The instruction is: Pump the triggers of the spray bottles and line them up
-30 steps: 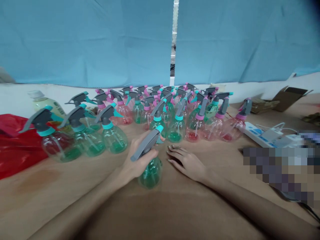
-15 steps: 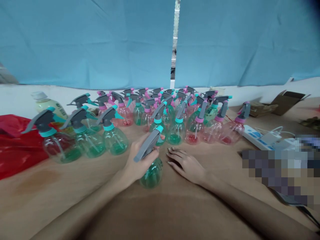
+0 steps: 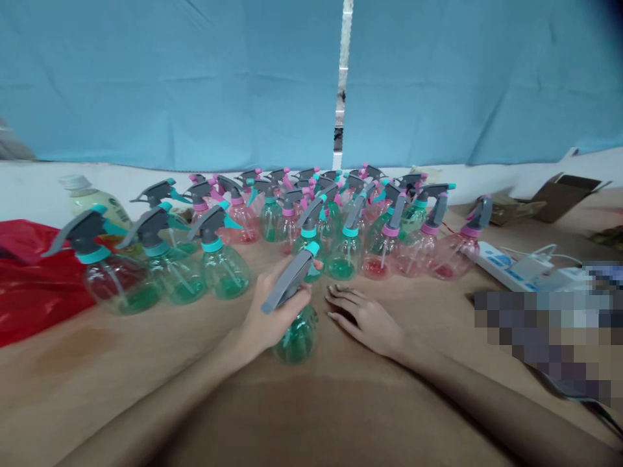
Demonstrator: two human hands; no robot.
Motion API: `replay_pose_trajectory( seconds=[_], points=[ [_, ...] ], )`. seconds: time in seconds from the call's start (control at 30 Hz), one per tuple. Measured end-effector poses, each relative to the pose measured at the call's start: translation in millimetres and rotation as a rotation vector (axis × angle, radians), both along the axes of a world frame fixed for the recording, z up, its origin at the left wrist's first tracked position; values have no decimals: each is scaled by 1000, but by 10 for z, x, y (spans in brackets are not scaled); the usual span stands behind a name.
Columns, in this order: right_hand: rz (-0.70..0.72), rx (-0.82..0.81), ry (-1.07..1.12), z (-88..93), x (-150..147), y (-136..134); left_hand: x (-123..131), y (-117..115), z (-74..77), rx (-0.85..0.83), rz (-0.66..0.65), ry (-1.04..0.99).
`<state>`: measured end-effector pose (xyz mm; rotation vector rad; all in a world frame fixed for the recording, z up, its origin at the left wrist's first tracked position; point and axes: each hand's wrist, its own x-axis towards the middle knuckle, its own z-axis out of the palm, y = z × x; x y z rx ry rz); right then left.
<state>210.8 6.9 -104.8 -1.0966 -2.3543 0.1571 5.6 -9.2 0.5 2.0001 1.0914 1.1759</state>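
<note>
A green spray bottle (image 3: 295, 337) with a grey and turquoise trigger head stands on the wooden table in front of me. My left hand (image 3: 267, 308) is wrapped round its neck, just below the head. To the right of it, my right hand (image 3: 367, 318) rests on the tabletop with fingers stretched out and nothing in them. Beyond both hands stand several more spray bottles, among them a green one (image 3: 342, 259) and a pink one (image 3: 378, 259). Further left is a group with turquoise collars, the nearest being another green bottle (image 3: 226, 272).
A red plastic bag (image 3: 43, 285) and a white-capped bottle (image 3: 100, 204) lie at the left. On the right are a white power strip (image 3: 506, 266) with cables, an open cardboard box (image 3: 559, 198) and a blurred-out item (image 3: 545, 337). A blue cloth (image 3: 170, 84) hangs behind.
Both hands and the held bottle stay almost where they were. Only a slight shift of the camera view shows.
</note>
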Motion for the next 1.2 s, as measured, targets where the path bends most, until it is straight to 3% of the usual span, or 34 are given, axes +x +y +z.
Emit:
replay_pose_trajectory(
  seconds=[1.2],
  points=[
    [3, 11, -4, 3, 6, 1, -82, 73, -60, 14, 15, 44]
  ],
)
